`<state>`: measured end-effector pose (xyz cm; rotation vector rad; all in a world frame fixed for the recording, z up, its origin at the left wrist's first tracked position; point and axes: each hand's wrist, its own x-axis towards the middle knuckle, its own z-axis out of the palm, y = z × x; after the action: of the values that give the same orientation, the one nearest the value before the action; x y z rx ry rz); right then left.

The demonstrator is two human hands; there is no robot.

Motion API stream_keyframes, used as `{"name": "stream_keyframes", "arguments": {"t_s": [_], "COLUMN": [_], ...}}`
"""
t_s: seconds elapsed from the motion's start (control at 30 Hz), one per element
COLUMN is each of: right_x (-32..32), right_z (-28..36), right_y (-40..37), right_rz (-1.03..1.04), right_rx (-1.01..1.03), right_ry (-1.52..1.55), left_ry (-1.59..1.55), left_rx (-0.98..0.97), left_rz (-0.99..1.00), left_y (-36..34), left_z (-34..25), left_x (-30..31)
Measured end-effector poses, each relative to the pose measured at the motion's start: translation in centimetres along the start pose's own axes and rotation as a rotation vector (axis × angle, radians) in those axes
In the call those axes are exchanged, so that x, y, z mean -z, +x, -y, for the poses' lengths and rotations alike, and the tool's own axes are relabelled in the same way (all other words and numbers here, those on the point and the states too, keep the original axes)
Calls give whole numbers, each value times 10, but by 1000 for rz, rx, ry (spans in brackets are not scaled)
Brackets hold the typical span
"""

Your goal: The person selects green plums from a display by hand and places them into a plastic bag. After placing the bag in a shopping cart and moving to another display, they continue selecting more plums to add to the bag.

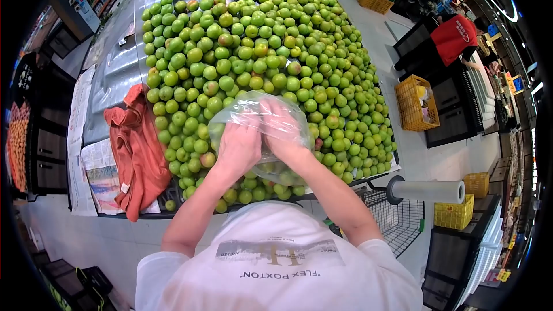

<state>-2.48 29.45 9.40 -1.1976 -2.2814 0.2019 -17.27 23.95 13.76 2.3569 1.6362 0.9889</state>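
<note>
- Centre: the fingertips of the left hand (240, 143) and right hand (283, 126) are obscured by folds and glare on the clear plastic bag (222, 124); their exact grip cannot be told.
- Top edge: the pile of green fruit (247, 52) is cut off.
- Bottom edge: the white shirt (276, 288) is cut off.
- Lower right: the wire cart (397, 219) is partly hidden behind the right arm (337, 198).
- Right: the contents of the yellow crate (406, 109) are unclear.
- Far right: the shelf labels (504, 275) are too small to read.
</note>
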Motion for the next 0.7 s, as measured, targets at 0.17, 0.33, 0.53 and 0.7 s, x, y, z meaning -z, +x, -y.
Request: {"name": "stream_keyframes", "arguments": {"t_s": [0.17, 0.33, 0.53, 0.7], "right_x": [12, 8, 8, 15], "right_z": [1, 3, 0, 12], "right_y": [7, 7, 14, 13], "right_rz": [8, 43, 24, 25], "right_rx": [-36, -95, -16, -60], "right_ry": [110, 201, 253, 220], "left_ry": [-145, -361, -231, -192], "left_rx": [30, 140, 315, 231], "left_rz": [29, -62, 170, 125], "left_y": [0, 3, 8, 11], "left_z": [-13, -6, -8, 2], "left_x": [1, -8, 5, 3]}}
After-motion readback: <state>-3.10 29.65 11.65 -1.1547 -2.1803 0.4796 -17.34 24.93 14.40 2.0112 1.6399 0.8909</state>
